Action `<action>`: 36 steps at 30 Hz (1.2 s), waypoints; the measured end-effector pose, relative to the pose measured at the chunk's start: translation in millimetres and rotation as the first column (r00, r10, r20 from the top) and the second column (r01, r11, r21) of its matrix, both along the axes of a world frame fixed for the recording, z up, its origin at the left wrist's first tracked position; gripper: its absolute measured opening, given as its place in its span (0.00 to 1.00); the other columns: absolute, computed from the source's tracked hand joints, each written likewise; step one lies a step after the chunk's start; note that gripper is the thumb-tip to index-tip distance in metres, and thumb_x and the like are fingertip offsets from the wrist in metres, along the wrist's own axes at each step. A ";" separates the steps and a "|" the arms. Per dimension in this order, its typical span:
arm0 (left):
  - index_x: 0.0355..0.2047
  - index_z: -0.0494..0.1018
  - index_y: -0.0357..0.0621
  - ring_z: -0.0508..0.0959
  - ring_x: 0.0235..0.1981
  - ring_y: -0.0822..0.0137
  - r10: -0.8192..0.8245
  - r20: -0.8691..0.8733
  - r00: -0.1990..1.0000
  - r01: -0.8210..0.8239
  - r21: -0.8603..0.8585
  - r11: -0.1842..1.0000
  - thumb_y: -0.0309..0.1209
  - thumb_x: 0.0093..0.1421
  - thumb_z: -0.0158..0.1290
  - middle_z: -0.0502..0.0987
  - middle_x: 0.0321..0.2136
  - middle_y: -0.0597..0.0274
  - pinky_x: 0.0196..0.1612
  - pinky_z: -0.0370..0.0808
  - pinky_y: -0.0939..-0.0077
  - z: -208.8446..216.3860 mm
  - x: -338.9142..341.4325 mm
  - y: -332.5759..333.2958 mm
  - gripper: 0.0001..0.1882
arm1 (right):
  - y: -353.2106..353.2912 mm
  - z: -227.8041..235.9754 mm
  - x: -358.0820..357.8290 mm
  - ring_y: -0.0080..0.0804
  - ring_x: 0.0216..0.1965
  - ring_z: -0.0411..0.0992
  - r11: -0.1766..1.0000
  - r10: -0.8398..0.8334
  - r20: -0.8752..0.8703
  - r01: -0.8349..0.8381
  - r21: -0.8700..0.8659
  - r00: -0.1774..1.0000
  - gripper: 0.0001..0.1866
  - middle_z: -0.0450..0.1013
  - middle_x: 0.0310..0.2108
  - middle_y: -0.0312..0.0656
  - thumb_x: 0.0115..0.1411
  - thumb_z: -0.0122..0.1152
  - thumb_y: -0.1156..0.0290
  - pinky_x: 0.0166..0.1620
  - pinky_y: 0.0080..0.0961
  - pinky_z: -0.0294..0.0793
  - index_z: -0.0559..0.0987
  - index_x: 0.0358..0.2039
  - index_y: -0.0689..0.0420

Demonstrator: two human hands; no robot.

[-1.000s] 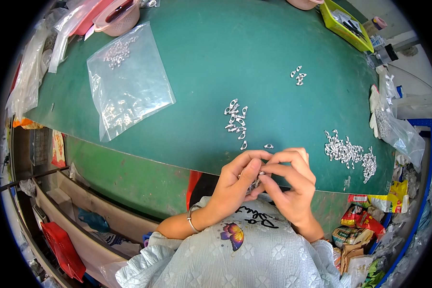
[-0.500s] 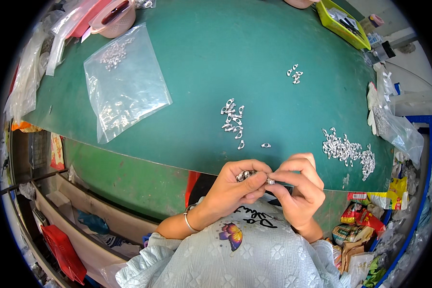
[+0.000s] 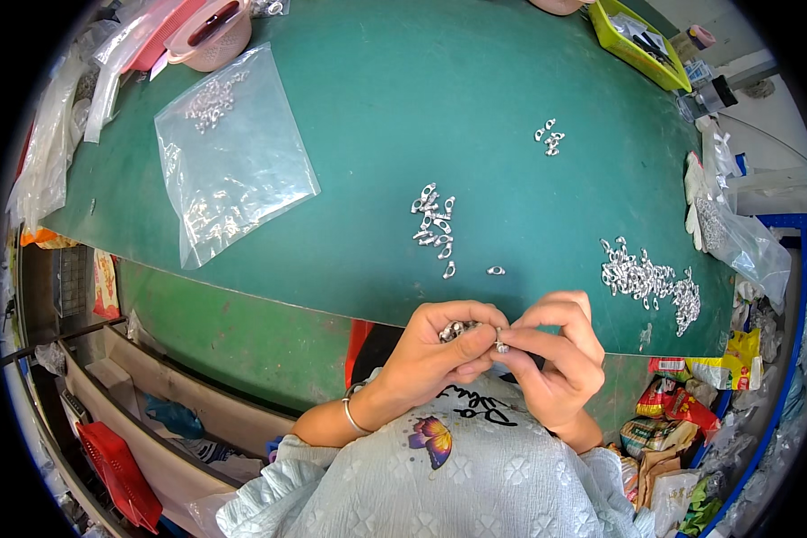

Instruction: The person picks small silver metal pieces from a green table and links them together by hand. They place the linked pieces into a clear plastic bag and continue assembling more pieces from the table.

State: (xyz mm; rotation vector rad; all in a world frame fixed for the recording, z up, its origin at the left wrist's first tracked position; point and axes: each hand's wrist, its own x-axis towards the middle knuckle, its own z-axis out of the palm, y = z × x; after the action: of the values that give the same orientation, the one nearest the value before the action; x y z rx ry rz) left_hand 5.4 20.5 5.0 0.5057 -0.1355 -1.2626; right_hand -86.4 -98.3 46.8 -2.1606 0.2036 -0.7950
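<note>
Left hand [image 3: 441,351]: fingers curled round silver clasps [image 3: 455,331]. Right hand [image 3: 560,360]: fingers pinching small metal piece [image 3: 502,347]; best gripped lightly, wrists steady.

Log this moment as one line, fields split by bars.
left hand: holds small metal pieces | right hand: pinches one piece beside it | green table: silvery pile, clear bag

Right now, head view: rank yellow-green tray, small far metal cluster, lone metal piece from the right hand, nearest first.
From the right hand:
1. Lone metal piece: ahead, slightly left.
2. Small far metal cluster: roughly straight ahead.
3. Yellow-green tray: far ahead, to the right.
</note>
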 end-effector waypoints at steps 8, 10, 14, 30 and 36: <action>0.36 0.71 0.33 0.59 0.17 0.82 0.008 -0.008 1.000 -0.008 -0.015 1.000 0.27 0.62 0.48 0.70 0.23 0.65 0.17 0.51 0.87 1.0 0.9 0.5 0.08 | -0.4 -3.0 -0.1 0.33 0.31 0.66 1.000 0.008 0.008 -0.009 0.005 1.000 0.14 0.73 0.29 0.37 0.34 0.69 0.79 0.35 0.27 0.62 0.80 0.27 0.58; 0.36 0.71 0.33 0.59 0.17 0.82 0.013 -0.014 1.000 -0.014 -0.021 1.000 0.27 0.62 0.48 0.71 0.24 0.64 0.17 0.51 0.87 0.5 1.0 0.5 0.08 | -0.1 -4.2 -0.4 0.33 0.31 0.66 1.000 0.006 0.015 -0.006 0.015 1.000 0.14 0.73 0.29 0.37 0.35 0.69 0.79 0.35 0.27 0.62 0.80 0.27 0.58; 0.36 0.71 0.34 0.60 0.17 0.82 0.022 -0.020 1.000 -0.023 -0.042 0.999 0.27 0.61 0.49 0.73 0.25 0.62 0.17 0.51 0.88 -1.5 0.6 1.2 0.07 | 0.1 -4.1 0.0 0.33 0.31 0.66 1.000 0.012 0.017 -0.012 0.017 1.000 0.14 0.73 0.29 0.37 0.35 0.69 0.80 0.35 0.27 0.62 0.80 0.27 0.58; 0.30 0.67 0.35 0.61 0.17 0.80 0.055 -0.043 0.998 -0.054 0.025 0.998 0.32 0.61 0.48 0.66 0.24 0.62 0.16 0.55 0.87 -5.4 8.5 -0.7 0.10 | -12.5 -17.6 2.3 0.37 0.32 0.68 0.985 -0.092 0.068 0.081 0.155 0.993 0.12 0.72 0.27 0.45 0.42 0.65 0.80 0.37 0.29 0.66 0.77 0.31 0.65; 0.28 0.66 0.37 0.63 0.17 0.76 0.220 -0.079 0.972 -0.213 0.091 0.973 0.34 0.61 0.45 0.68 0.24 0.57 0.14 0.59 0.85 -13.3 15.2 -4.0 0.11 | -28.3 -51.5 6.0 0.38 0.38 0.66 0.970 -0.225 -0.308 0.182 -0.162 0.924 0.15 0.71 0.35 0.42 0.43 0.66 0.78 0.42 0.29 0.64 0.77 0.35 0.60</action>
State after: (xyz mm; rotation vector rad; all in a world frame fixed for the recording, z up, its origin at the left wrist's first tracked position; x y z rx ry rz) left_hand 20.5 16.5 -8.4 0.5199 0.0463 -1.0774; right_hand -80.3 -126.6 -4.6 -2.4162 0.5686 -0.5724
